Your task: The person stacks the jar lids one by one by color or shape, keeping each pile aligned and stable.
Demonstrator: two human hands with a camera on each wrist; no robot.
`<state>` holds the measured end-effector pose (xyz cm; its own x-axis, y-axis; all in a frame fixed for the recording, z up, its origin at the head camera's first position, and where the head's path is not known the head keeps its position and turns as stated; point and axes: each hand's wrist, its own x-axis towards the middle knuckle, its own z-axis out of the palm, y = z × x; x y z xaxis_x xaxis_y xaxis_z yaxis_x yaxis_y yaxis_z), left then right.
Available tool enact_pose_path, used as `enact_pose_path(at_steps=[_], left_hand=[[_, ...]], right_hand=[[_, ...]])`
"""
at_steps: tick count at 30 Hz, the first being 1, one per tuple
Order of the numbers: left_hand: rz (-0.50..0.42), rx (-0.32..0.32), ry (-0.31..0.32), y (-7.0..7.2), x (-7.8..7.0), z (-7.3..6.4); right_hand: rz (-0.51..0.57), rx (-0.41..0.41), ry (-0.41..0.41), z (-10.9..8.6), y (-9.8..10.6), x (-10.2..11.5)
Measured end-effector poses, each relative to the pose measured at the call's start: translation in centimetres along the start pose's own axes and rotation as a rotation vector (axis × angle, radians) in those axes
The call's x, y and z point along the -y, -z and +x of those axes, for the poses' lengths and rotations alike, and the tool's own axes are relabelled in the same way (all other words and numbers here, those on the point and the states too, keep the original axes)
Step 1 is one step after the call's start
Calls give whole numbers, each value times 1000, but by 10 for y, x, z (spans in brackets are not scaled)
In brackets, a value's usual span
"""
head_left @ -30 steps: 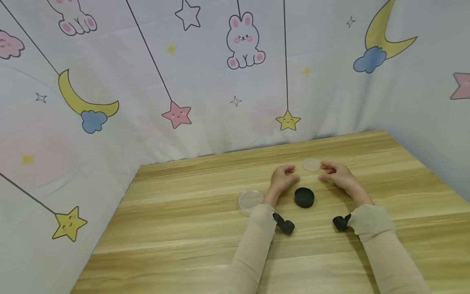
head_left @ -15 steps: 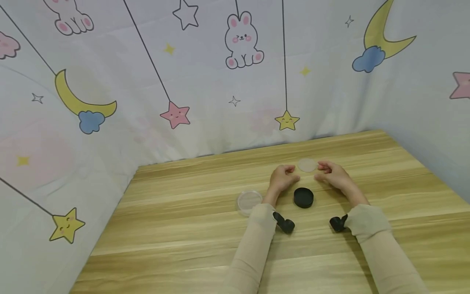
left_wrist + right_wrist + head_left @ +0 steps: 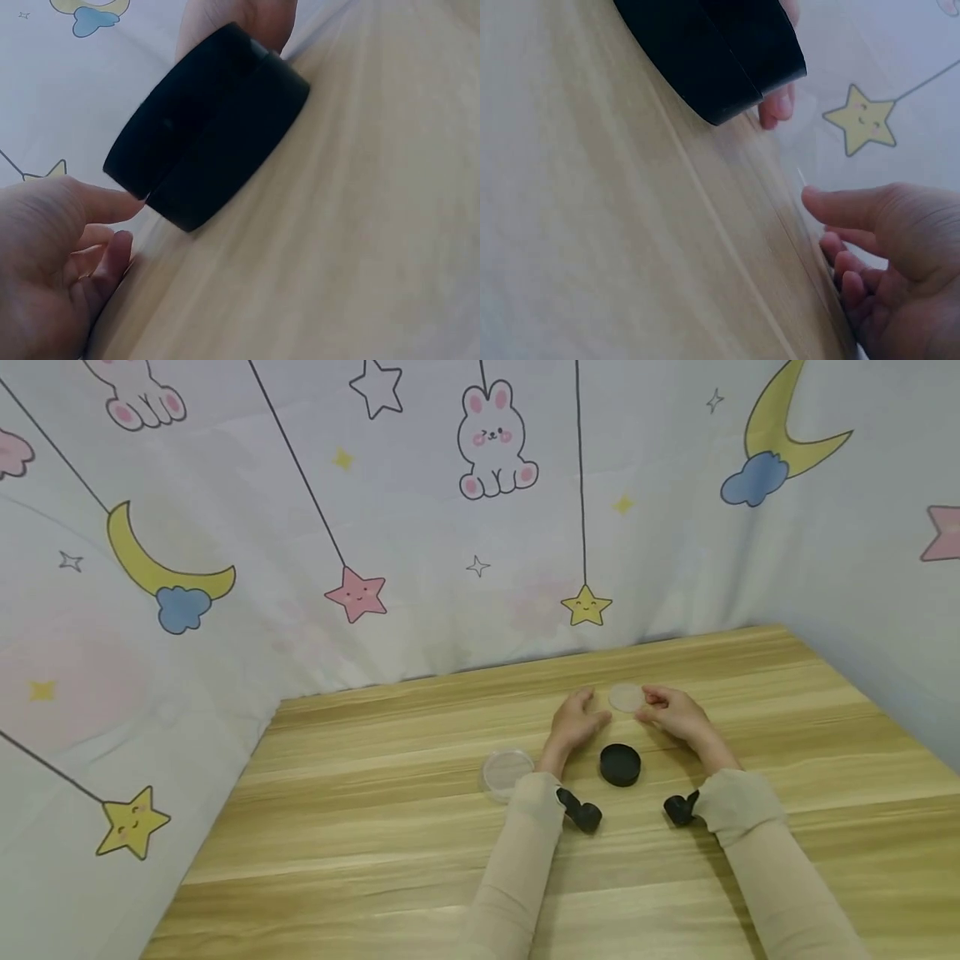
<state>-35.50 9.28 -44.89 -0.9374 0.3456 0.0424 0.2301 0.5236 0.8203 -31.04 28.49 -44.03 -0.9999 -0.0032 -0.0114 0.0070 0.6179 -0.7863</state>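
Observation:
A thin clear disc (image 3: 626, 698) lies on the wooden table between the two hands. My right hand (image 3: 678, 714) is at its right edge, index finger and thumb touching or very near the rim. In the right wrist view the right thumb (image 3: 847, 206) is extended above loosely bent fingers. My left hand (image 3: 576, 722) rests on the table just left of the disc, thumb and fingers apart, holding nothing. Nearer the person, between the wrists, stands a shallow round black container (image 3: 620, 766), open at the top. It looms large in the left wrist view, overlapping the left fingertips.
A clear round dish or lid (image 3: 507, 773) lies left of the left wrist, partly behind the sleeve. Black wrist cameras (image 3: 582, 814) jut inward from both cuffs. A white printed curtain (image 3: 420, 527) borders the wooden table (image 3: 360, 843) at the back and sides.
The clear disc has slid a little left, with the right hand moving left along with it. The left fingers have spread slightly. The black container has stayed in place.

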Motion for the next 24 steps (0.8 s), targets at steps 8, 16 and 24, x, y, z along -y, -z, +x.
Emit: enact_pose_path(at_steps=[8, 16, 24], left_hand=[[-63, 38, -34, 3, 3, 0], [-59, 11, -50, 1, 3, -2], [-107, -9, -64, 0, 4, -3]], right_hand=[[-33, -29, 3, 2, -5, 2], [-13, -44, -1, 1, -7, 4], [17, -46, -1, 1, -9, 5]])
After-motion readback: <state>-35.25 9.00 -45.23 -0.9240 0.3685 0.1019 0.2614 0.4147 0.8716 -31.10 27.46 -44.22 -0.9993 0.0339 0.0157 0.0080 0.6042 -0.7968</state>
